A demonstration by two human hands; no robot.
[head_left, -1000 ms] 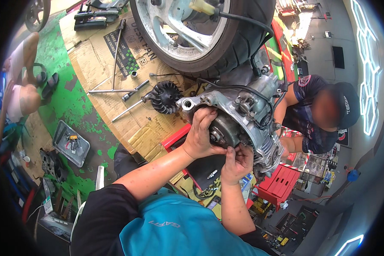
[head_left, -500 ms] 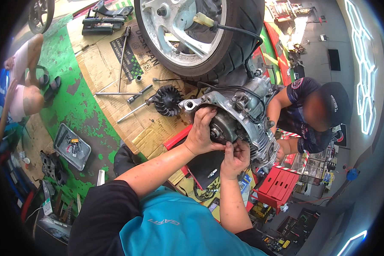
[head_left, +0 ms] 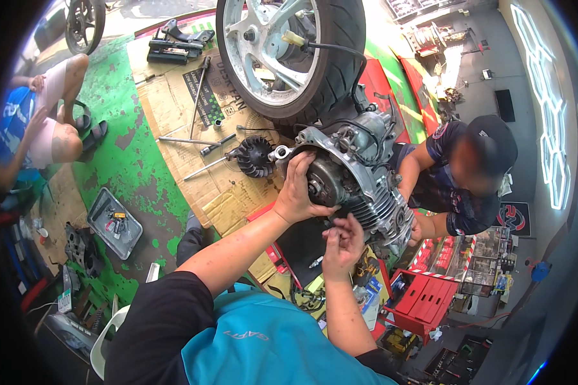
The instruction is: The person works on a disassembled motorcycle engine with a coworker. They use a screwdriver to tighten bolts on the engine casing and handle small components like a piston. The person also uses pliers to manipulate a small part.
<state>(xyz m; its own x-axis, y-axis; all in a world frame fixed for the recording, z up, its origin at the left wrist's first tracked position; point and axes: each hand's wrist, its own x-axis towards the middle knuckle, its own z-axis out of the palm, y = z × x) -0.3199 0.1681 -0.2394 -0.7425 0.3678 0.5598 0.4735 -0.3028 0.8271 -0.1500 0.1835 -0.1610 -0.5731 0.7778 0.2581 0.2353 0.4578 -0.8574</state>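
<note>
A scooter engine (head_left: 359,144) with a finned cylinder lies on its side before me. My left hand (head_left: 297,196) grips the round dark metal flywheel (head_left: 324,183) in its casing, fingers over the far edge and thumb below. Just beneath the flywheel and apart from it is my right hand (head_left: 343,247), its fingers loosely bent and spread, with nothing visible in them. A black finned cooling fan (head_left: 255,157) lies to the left of the engine.
A wheel with a tyre (head_left: 331,61) stands beyond the engine. Long-handled wrenches (head_left: 200,96) lie on cardboard (head_left: 167,115). A person in a cap (head_left: 446,167) works at the engine's right side, above a red tool cabinet (head_left: 424,301). Another person sits at left, near a metal tray (head_left: 112,247).
My right hand has drawn down and away from the flywheel's lower edge, and its fingers have loosened. My left hand keeps its grip on the flywheel. The whole view has shifted slightly.
</note>
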